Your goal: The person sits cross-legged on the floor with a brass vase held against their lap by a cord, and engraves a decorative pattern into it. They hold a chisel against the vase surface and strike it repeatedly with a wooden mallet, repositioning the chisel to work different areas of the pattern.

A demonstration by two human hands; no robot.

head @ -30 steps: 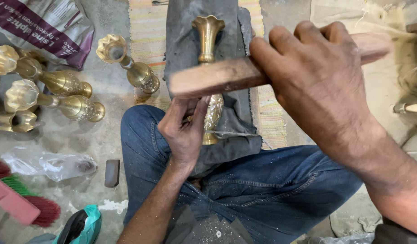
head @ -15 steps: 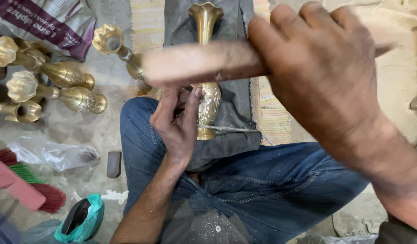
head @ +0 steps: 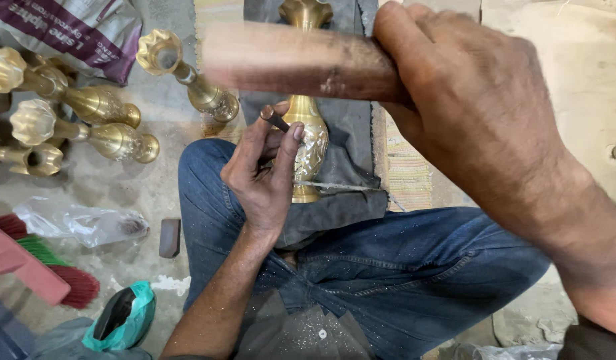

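A brass vase (head: 309, 133) lies lengthwise on a dark grey cloth (head: 351, 140) over my lap, its flared mouth pointing away from me. My left hand (head: 264, 177) pinches a small dark metal punch (head: 274, 120) against the vase's engraved belly. My right hand (head: 474, 113) is raised close to the camera, gripping a thick wooden stick (head: 298, 60) that stretches leftward above the vase and looks motion-blurred.
Several finished brass vases (head: 88, 107) lie on the concrete floor at left, one (head: 188, 77) nearer the cloth. A printed sack (head: 68, 30) sits behind them. A plastic bag (head: 81, 223), a small dark block (head: 169, 238), brushes (head: 34, 267) and a teal-wrapped object (head: 124, 317) lie lower left.
My right hand has lifted the wooden stick higher and closer to the camera. My left hand has kept the punch on the vase, which sits nearer in view.
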